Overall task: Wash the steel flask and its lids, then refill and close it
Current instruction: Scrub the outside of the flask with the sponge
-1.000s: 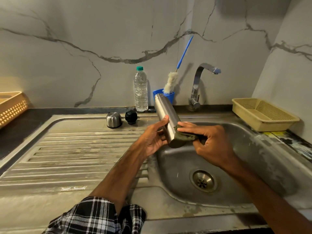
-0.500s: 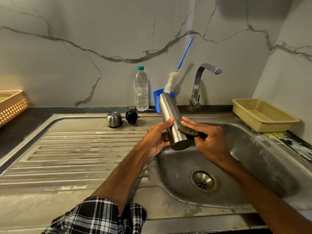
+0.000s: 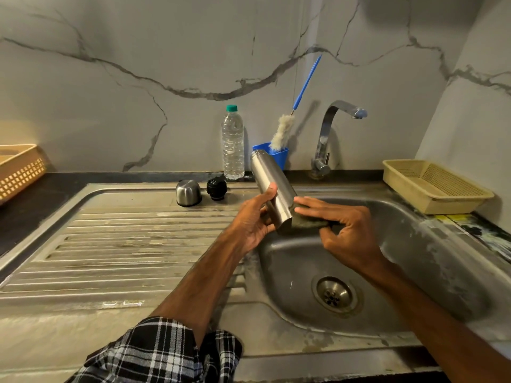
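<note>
Grey marble-look wall panels with dark veins back a stainless sink unit, and on my feed both hands are working over the sink basin [image 3: 414,244]. The steel flask [image 3: 269,186] is held in the air above the basin's near-left corner, tilted, its open neck pointing up and away toward the wall and its flat base lowest, nearest the camera. It is a plain brushed-steel cylinder with a narrower threaded neck and no lid on it; I see no suds on it that I can be sure of.

The left hand [image 3: 253,219] grips the flask around its middle, thumb laid along the top and fingers wrapped underneath. The right hand [image 3: 345,230] pinches a dark green scouring pad [image 3: 307,221] between long fingers on top and the thumb below, and the pad touches the flask's lower end beside the base.

Both lids stand on the ribbed drainboard [image 3: 124,244] near the back edge, just beside each other: the steel cup lid [image 3: 188,192], mouth down, and the black stopper [image 3: 216,188] to its right.

Behind them a clear water bottle [image 3: 233,145] with a green cap stands against the wall, next to a blue cup [image 3: 280,156] holding a bottle brush [image 3: 282,131]. The tap [image 3: 329,134] shows no water running. A yellow basket [image 3: 434,186] sits at the basin's right, an orange basket [image 3: 19,172] at far left. A plaid sleeve [image 3: 166,352] covers the left arm above the elbow.
</note>
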`<state>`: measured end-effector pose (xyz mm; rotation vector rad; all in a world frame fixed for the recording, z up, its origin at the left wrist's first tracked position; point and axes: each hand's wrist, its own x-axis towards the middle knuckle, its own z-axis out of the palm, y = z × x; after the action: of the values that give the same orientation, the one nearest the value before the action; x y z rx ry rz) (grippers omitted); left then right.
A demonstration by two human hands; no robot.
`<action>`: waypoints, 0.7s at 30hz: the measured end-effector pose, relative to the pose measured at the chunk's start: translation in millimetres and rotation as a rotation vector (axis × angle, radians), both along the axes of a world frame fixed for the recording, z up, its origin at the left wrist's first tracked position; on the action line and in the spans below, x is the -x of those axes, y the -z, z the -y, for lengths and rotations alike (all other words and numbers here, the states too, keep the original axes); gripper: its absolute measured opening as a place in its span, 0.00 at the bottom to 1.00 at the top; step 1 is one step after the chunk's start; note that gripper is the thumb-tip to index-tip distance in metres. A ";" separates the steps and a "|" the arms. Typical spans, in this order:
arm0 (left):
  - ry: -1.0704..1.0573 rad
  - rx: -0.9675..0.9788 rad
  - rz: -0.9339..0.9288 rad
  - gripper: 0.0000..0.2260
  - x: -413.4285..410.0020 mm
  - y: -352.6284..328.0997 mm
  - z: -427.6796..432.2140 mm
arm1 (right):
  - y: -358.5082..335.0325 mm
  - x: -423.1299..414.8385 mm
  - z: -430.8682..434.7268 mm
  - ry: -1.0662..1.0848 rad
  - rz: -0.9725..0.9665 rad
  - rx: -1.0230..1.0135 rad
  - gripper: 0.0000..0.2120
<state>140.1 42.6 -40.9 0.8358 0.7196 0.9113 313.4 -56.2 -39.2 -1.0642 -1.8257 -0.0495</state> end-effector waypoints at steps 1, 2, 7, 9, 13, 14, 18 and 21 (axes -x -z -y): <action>0.025 -0.019 -0.014 0.19 -0.9 0.0 1.9 | -0.8 -1.6 -3.6 0.045 -0.036 0.013 0.30; 0.047 -0.044 -0.037 0.18 -2.6 0.5 4.2 | -1.5 -2.8 -6.7 0.090 -0.071 0.032 0.30; 0.099 -0.138 -0.073 0.18 -9.8 1.1 13.7 | 2.4 -5.1 -5.1 0.025 -0.012 0.004 0.29; 0.136 -0.161 -0.093 0.17 -10.3 0.4 16.3 | 1.7 -8.8 -9.9 0.087 -0.066 0.020 0.30; 0.207 -0.211 -0.145 0.11 -14.9 1.7 23.6 | -0.4 -14.9 -13.4 0.171 -0.096 0.039 0.30; 0.207 -0.218 -0.145 0.11 -15.3 1.1 24.1 | -0.4 -15.0 -11.6 0.139 -0.050 0.008 0.29; 0.238 -0.231 -0.175 0.11 -14.4 0.7 25.7 | -1.1 -19.7 -17.5 0.188 -0.071 0.028 0.29; 0.264 -0.241 -0.199 0.11 -17.3 2.3 28.2 | -0.9 -22.2 -19.5 0.252 -0.109 0.042 0.30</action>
<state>157.4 14.4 -43.2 1.2179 0.6581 0.6909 335.6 -36.7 -38.2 -1.2975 -1.5938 -0.1015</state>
